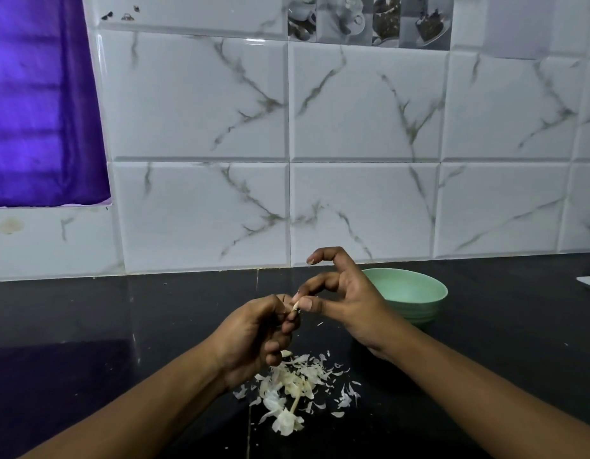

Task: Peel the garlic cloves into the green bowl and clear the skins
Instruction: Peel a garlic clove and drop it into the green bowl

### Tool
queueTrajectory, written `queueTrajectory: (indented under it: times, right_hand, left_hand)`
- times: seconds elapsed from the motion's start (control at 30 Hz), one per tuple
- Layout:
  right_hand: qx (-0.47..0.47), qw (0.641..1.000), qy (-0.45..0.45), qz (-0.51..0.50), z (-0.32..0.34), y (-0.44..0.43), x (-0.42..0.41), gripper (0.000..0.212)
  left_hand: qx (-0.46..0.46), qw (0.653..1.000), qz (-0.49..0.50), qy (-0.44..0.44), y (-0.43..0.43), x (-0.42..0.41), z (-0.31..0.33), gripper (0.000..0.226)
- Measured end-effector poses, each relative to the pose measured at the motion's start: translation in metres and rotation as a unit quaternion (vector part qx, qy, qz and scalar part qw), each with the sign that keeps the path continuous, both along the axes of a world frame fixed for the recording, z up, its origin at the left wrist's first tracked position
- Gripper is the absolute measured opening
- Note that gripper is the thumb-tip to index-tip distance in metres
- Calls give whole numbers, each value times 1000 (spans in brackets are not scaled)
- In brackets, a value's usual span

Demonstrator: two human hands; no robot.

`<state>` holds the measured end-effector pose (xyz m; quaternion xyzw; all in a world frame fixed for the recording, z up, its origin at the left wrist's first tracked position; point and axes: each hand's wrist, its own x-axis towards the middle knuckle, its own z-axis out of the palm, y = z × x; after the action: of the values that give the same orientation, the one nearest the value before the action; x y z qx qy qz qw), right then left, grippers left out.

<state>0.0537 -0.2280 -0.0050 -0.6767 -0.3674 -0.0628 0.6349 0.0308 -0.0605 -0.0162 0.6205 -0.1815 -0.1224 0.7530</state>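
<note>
The garlic clove is up in the air between your two hands, above the bench. Only its pale tip shows, poking out toward your right, and so little of it is visible that its long axis is hard to judge. Your left hand has its fingers curled round the clove's body. Your right hand pinches the exposed tip, or the skin on it, between thumb and forefinger, with the other fingers lifted clear. The green bowl stands just behind and to the right of your right hand, so that hand looks the nearer one for dropping the clove in. The pile of skins lies on the bench below your left hand, on your side of the bowl and apart from it.
</note>
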Motion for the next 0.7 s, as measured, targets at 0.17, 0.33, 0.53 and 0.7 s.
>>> queueTrajectory:
  times: [0.17, 0.33, 0.53, 0.7]
  right_hand:
    - [29, 995, 92, 39, -1, -1, -1, 52]
    - [36, 991, 127, 34, -2, -1, 1, 46]
    - [44, 978, 205, -11, -5, 4, 6, 42]
    - [48, 972, 228, -1, -4, 1, 8, 42]
  left_hand:
    - [6, 1000, -14, -22, 2, 1, -4, 8]
    - [84, 990, 38, -108, 4, 4, -7, 15]
    - [190, 923, 197, -269, 13, 12, -9, 18]
    - [223, 926, 181, -247, 20, 13, -7, 11]
